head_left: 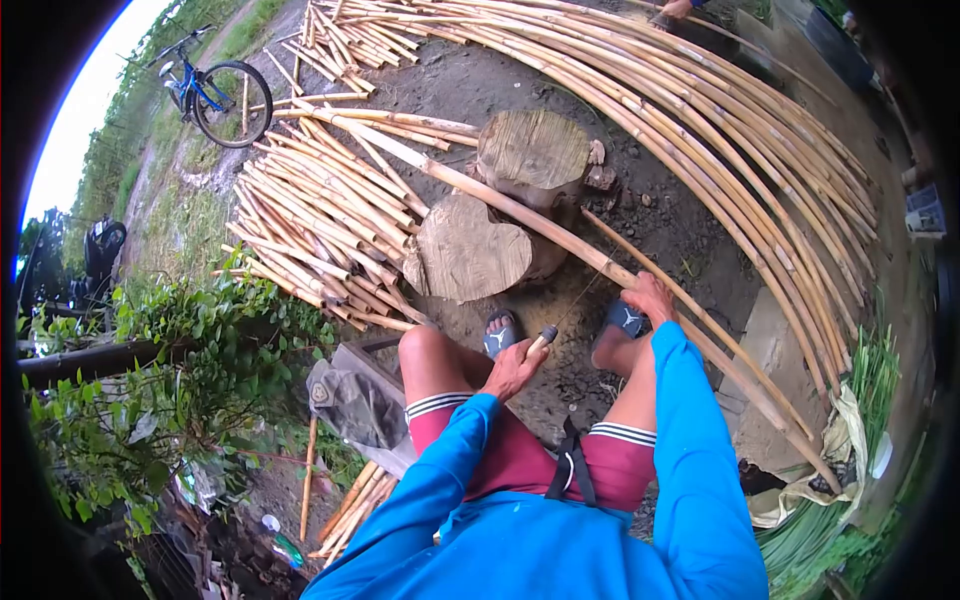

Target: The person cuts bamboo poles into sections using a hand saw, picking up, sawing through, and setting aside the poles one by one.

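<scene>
My right hand (650, 298) is closed around a long bamboo pole (530, 218), which runs diagonally across the view and passes over the tree stumps. In my left hand (513, 368) is the handle of a thin-bladed tool (544, 340). Its narrow blade points up toward the pole near my right hand; whether it is a saw or a knife I cannot tell, nor whether it touches the pole. A thinner bamboo pole (690, 292) lies alongside on the right. Two cut stumps, a nearer one (465, 255) and a farther one (535, 150), stand in front of my feet.
Cut bamboo pieces (320, 215) are piled at left, and long bamboo poles (700, 120) curve along the right. A blue bicycle (205, 95) stands at upper left. Another person's hand (677, 8) shows at the top. Leafy plants (170, 400) crowd the left side.
</scene>
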